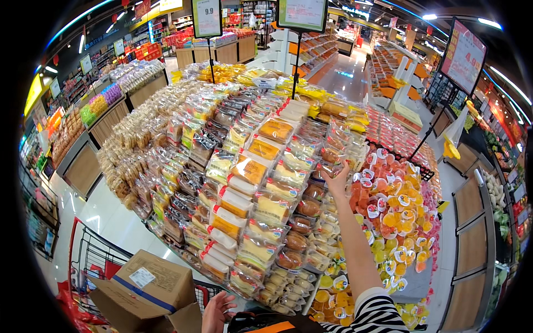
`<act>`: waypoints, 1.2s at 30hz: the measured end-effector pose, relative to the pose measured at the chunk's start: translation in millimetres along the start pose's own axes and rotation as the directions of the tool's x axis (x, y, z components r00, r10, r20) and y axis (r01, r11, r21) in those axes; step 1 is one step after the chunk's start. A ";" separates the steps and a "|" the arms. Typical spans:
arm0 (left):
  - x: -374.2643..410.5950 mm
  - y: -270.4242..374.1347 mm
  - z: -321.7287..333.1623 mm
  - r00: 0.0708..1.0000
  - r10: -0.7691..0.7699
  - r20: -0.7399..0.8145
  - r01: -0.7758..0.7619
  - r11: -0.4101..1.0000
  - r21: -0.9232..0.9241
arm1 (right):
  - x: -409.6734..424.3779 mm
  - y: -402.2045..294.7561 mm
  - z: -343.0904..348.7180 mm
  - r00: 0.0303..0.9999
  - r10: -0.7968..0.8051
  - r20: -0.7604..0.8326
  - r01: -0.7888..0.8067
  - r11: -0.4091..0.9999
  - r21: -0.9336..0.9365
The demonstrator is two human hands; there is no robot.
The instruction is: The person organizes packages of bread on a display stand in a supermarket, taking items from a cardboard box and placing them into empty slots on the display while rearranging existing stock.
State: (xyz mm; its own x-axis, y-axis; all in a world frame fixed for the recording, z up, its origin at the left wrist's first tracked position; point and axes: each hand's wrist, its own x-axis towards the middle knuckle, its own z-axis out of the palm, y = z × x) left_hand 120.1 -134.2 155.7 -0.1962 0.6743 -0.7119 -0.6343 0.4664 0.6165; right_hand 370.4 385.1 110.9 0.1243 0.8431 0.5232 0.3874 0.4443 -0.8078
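Observation:
My right hand [338, 180] reaches over the heaped display, thumb and fingers at either side of a small wrapped bun [330, 168]. Low in the picture my left hand [218, 310] is empty, its fingers loosely curled and apart. It is beside an opened cardboard box [154, 283] with blue tape and a printed label. Between the hands run rows of wrapped bread: orange-and-white packs [249, 168], pale yellow packs [271, 207] and clear-wrapped brown buns [295, 240]. Small wrapped rolls [287, 289] lie at the near edge.
A shopping cart [93, 254] stands at the left, by the box. Right of my forearm are piled jelly cups [389, 200]. Sign posts [296, 66] rise from the display. Wooden stands [470, 233] line the right side, and a tiled floor [79, 204] shows at the left.

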 end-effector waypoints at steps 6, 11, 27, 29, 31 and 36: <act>-15.2 -0.8 10.0 0.987 0.133 -0.092 -0.137 0.990 -0.043 | -4.0 11.3 15.5 0.972 0.158 -0.176 -0.155 0.987 0.032; -5.1 -18.3 -16.5 0.988 0.138 -0.068 -0.146 0.980 -0.132 | -2.8 16.8 16.0 0.980 0.113 -0.167 -0.126 0.990 -0.070; -54.6 -30.1 -53.9 0.840 0.444 -0.312 -0.507 0.847 -0.158 | -13.2 20.3 52.8 0.961 0.240 -0.136 -0.254 0.962 -0.102; -60.0 -34.8 -65.3 0.821 0.509 -0.258 -0.557 0.813 -0.169 | -6.2 44.3 49.8 0.973 0.147 -0.179 -0.169 0.979 -0.111; -62.2 -42.4 -90.2 0.772 0.614 -0.162 -0.635 0.752 -0.177 | 18.8 87.0 24.7 0.975 0.028 -0.219 -0.050 0.994 -0.094; -125.8 -62.3 -148.5 0.492 0.766 -0.414 -0.861 0.360 -0.359 | 11.1 55.6 29.2 0.986 -0.099 0.131 0.138 0.935 -0.326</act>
State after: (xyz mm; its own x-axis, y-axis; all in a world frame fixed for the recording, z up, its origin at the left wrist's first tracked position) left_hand 73.2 -333.1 156.9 -0.8917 0.4523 -0.0176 -0.3279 -0.6187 0.7139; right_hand 366.7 428.0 63.9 -0.0359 0.8272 0.5608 0.6775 0.4327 -0.5948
